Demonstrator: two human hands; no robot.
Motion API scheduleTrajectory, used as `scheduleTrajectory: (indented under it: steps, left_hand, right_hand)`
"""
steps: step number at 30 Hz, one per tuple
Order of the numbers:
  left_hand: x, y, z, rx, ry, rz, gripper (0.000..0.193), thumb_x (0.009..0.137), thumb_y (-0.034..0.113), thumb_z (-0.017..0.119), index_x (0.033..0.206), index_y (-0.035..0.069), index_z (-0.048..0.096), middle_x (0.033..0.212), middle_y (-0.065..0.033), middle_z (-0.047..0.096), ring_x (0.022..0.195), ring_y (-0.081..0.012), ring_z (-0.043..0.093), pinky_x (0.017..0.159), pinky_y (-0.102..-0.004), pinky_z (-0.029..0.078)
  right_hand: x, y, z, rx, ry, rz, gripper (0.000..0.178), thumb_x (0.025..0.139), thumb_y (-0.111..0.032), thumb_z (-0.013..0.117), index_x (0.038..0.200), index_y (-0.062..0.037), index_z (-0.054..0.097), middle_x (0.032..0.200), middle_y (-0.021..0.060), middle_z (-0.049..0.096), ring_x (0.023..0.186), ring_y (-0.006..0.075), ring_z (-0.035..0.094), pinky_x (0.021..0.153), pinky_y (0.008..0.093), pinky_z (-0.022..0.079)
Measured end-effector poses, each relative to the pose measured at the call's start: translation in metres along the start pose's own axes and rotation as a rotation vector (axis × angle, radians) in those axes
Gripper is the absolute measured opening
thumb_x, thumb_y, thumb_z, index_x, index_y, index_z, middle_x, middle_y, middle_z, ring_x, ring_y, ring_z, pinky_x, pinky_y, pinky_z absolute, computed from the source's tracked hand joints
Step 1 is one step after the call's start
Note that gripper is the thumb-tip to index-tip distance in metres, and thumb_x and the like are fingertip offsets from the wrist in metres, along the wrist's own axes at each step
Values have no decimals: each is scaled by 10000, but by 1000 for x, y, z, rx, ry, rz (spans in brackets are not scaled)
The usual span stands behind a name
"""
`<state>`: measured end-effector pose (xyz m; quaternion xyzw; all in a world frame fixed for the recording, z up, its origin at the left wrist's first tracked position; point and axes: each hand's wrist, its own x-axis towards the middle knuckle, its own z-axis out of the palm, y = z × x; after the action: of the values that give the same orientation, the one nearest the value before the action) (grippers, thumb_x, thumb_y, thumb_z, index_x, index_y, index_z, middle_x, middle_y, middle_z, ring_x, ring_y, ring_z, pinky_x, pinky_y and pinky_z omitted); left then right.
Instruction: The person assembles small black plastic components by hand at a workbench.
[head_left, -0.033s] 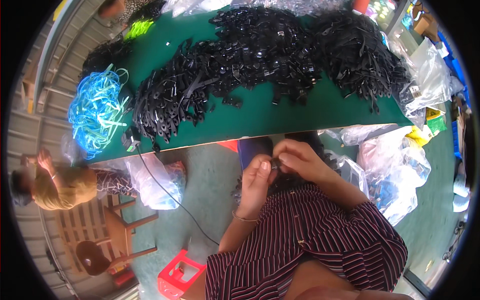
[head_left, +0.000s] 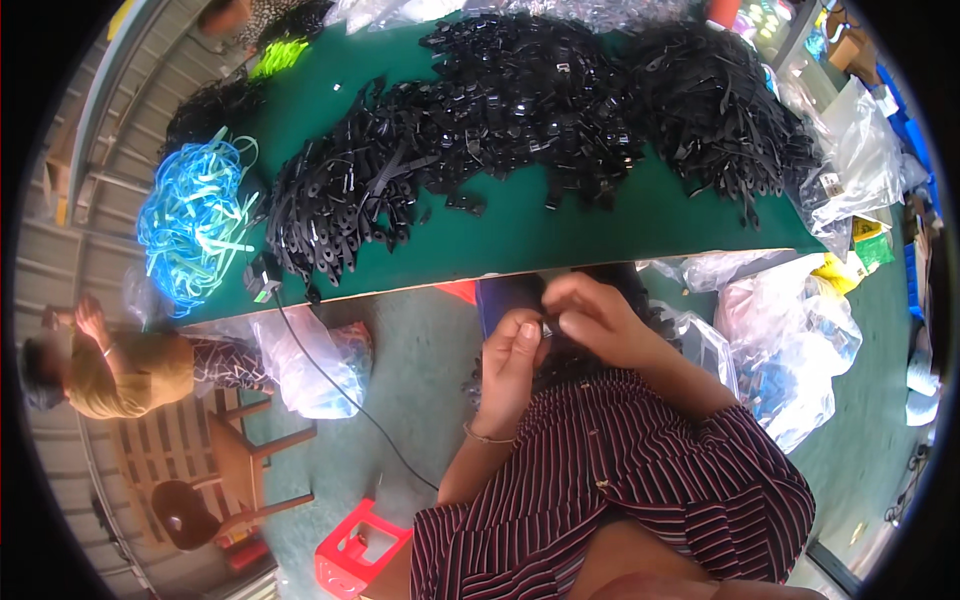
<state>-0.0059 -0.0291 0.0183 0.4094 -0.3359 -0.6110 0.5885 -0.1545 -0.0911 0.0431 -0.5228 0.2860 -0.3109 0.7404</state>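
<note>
My left hand [head_left: 512,355] is in front of my body, just below the table's near edge. Its thumb and fingers pinch a small dark piece [head_left: 546,328], too small to name. Close on its right, my right hand [head_left: 598,318] has curled fingers, with a gap between thumb and forefinger and nothing visible in it. Across the green table [head_left: 520,235] lies a long heap of black straps with plastic buckles [head_left: 530,110]. Another thick bundle of black straps [head_left: 715,110] spreads at its right.
Tangled blue and pale green bands [head_left: 195,225] lie at the table's left end. A black cable [head_left: 345,385] runs down from a small device [head_left: 262,282]. Plastic bags [head_left: 785,340] stand at right, a red stool [head_left: 345,560] at lower left. Another person [head_left: 130,365] works at far left.
My right hand has drawn slightly back from the small dark piece, its thumb and forefinger parting. My left hand keeps its place and its pinch.
</note>
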Motion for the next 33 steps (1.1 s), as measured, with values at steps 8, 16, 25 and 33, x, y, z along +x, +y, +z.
scheduleTrajectory:
  steps: [8,16,25,33]
  left_hand:
    - [-3,9,-7,386,14,107,111,879,120,547,870,9,557,728,15,518,661,-40,449,581,-181,380]
    - [-7,20,-9,310,-133,66,89,885,77,518,938,15,553,758,2,541,654,-50,473,570,-186,399]
    - [-9,13,-9,-63,-142,-55,139,909,87,434,1026,66,507,810,-29,546,678,-85,479,630,-200,395]
    - [-9,16,-4,-217,-112,-197,180,837,208,518,851,34,472,836,-97,549,695,-179,519,608,-272,410]
  right_hand:
    - [0,13,-7,-326,3,-480,64,795,-57,557,744,-29,528,1010,71,454,911,172,439,775,281,358]
    - [-6,18,-7,380,-289,-245,104,806,-116,528,748,-29,534,1055,73,413,974,141,398,860,274,304]
    - [-5,18,-4,-397,-25,-368,230,704,-2,678,894,2,549,884,69,521,798,146,553,666,256,456]
    - [-7,16,0,-328,-66,-408,158,777,12,589,925,23,536,906,96,475,783,161,559,653,262,463]
